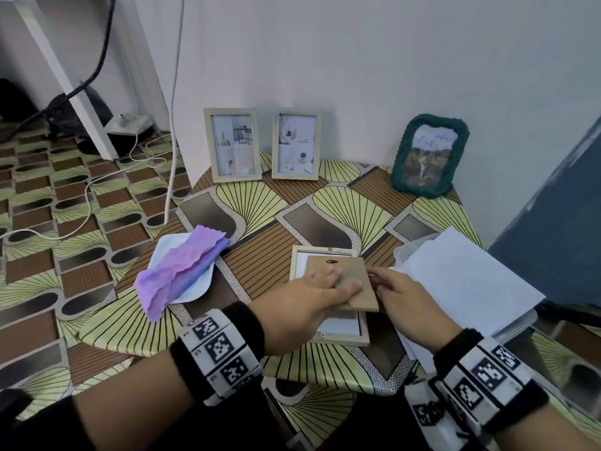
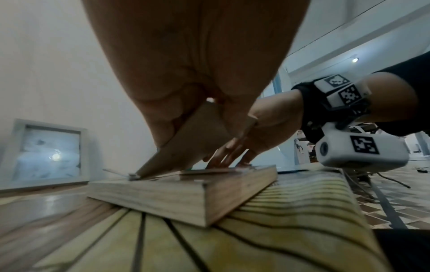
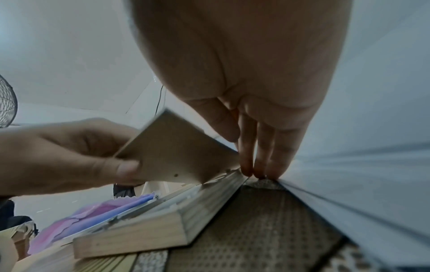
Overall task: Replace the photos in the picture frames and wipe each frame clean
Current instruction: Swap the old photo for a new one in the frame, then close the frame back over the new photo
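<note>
A light wooden picture frame [image 1: 341,340] lies face down near the table's front edge, with a white sheet showing inside it. My left hand [image 1: 318,292] pinches the brown backing board [image 1: 349,271], fingers on top and thumb underneath [image 3: 125,167]. The board [image 3: 177,152] is tilted, its near end raised off the frame [image 3: 139,233] while its far edge stays low. My right hand [image 1: 400,294] has straight fingers [image 3: 260,150] touching down beside the frame's right rim. In the left wrist view the board [image 2: 186,143] slopes down to the frame [image 2: 181,195].
Two light frames [image 1: 232,144] [image 1: 296,146] and a green woven frame [image 1: 429,156] stand against the back wall. A purple cloth [image 1: 182,271] lies over a white plate [image 1: 162,252] at the left. A stack of white papers [image 1: 461,281] lies at the right, close to my right hand.
</note>
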A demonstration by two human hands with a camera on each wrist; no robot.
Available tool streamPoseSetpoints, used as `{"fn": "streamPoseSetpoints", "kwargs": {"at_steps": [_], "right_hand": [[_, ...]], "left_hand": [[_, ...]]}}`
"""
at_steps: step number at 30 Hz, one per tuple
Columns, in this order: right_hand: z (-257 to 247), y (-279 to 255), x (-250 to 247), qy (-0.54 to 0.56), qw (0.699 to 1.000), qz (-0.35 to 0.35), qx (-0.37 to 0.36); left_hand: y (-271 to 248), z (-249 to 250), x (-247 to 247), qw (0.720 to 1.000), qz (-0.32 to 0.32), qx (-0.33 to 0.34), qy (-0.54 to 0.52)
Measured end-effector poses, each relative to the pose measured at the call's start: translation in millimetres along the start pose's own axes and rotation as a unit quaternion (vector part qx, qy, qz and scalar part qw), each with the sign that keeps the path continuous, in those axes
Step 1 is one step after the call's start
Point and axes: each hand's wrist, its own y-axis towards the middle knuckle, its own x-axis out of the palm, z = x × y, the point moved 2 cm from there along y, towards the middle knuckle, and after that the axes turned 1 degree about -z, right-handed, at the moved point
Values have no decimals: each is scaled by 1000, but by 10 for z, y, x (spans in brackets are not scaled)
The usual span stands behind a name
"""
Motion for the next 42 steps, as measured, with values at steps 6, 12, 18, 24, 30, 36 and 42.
{"fn": "streamPoseSetpoints", "kwargs": {"at_steps": [6,12,18,24,30,36,42], "right_hand": [[14,11,42,-10,1000,-11,7],[-7,7,72,-68,997,1,-18],[21,-8,82,-172,984,-17,-35],[-51,23,119,-208,977,-14,-46],[-147,56,134,-194,979,38,-49],[-198,112,161,-227,973,3,-45],[-241,130,189,-260,965,-6,-39]], "left_hand": [[53,-28,122,995,-95,-29,13],[20,-142,132,994,-87,-29,65],[-45,-315,84,994,-28,-12,109],[-57,-384,30,989,6,14,148],[-59,-432,-59,997,31,-31,65],[-289,-618,-209,973,174,-137,63],[-455,-709,17,987,60,-120,86]]}}
